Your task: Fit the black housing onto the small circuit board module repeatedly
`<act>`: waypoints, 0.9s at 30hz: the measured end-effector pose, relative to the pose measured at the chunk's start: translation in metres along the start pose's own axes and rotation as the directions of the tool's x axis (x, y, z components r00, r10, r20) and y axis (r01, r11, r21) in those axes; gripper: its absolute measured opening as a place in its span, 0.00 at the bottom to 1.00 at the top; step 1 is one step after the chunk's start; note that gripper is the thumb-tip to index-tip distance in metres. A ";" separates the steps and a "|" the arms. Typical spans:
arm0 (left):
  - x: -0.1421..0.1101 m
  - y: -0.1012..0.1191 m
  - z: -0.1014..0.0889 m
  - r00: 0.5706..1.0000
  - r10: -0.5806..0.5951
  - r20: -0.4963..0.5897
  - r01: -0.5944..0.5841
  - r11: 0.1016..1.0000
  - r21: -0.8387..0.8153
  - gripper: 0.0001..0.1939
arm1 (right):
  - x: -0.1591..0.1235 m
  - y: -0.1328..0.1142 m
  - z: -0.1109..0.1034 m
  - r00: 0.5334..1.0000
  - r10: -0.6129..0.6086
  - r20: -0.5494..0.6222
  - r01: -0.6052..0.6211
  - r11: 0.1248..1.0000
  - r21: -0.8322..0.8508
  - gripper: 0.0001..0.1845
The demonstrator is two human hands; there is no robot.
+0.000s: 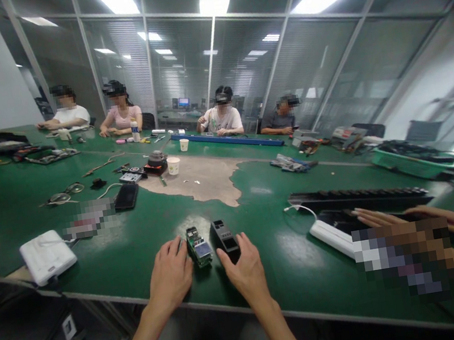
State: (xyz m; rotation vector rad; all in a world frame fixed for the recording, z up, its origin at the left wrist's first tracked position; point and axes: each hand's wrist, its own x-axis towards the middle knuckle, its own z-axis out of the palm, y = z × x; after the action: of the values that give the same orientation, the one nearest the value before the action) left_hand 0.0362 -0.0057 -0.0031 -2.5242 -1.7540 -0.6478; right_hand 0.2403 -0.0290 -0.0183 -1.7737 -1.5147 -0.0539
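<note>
A small green circuit board with a little screen (200, 248) lies on the green table, between my two hands. Just left of it, my left hand (171, 272) rests on the tabletop, its fingers laid out and their tips near the board's edge; whether they touch it I cannot tell. To the right of the board is a black plastic casing (223, 234) with rectangular cutouts. Around the casing's near end is my right hand (244, 265), the thumb on its left side and the fingers on its right.
To the left are a white box (48, 257), a black phone (126, 196) and glasses (67, 193). Paper cups (173, 166) stand farther back. At right lie a white power strip (332, 238), a black slotted bar (356, 197) and a co-worker's hands (383, 218). Several people sit opposite.
</note>
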 end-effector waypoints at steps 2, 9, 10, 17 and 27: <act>0.000 0.000 0.000 1.000 -0.002 0.004 0.002 1.000 0.000 0.21 | -0.002 0.001 -0.001 1.000 0.002 -0.013 -0.002 1.000 -0.023 0.43; -0.001 0.001 -0.001 1.000 -0.010 0.004 0.010 1.000 -0.008 0.21 | 0.003 -0.005 -0.011 1.000 0.030 0.004 -0.030 0.998 -0.047 0.28; -0.001 0.001 -0.001 1.000 -0.009 0.005 0.009 1.000 -0.011 0.21 | 0.004 -0.008 -0.012 1.000 0.028 0.006 -0.028 0.999 -0.019 0.26; -0.002 0.001 -0.004 1.000 -0.029 0.000 0.029 0.999 -0.027 0.21 | 0.007 -0.052 -0.020 0.999 0.006 -0.046 0.001 0.989 0.149 0.26; -0.003 -0.001 -0.005 1.000 -0.026 0.004 0.026 0.996 -0.084 0.21 | 0.006 -0.081 -0.008 0.999 -0.047 -0.021 0.048 0.998 0.031 0.23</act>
State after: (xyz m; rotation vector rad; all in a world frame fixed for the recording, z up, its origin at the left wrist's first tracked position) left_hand 0.0326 -0.0094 0.0006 -2.5608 -1.8012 -0.7342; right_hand 0.1762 -0.0307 0.0326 -1.7074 -1.5353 -0.0704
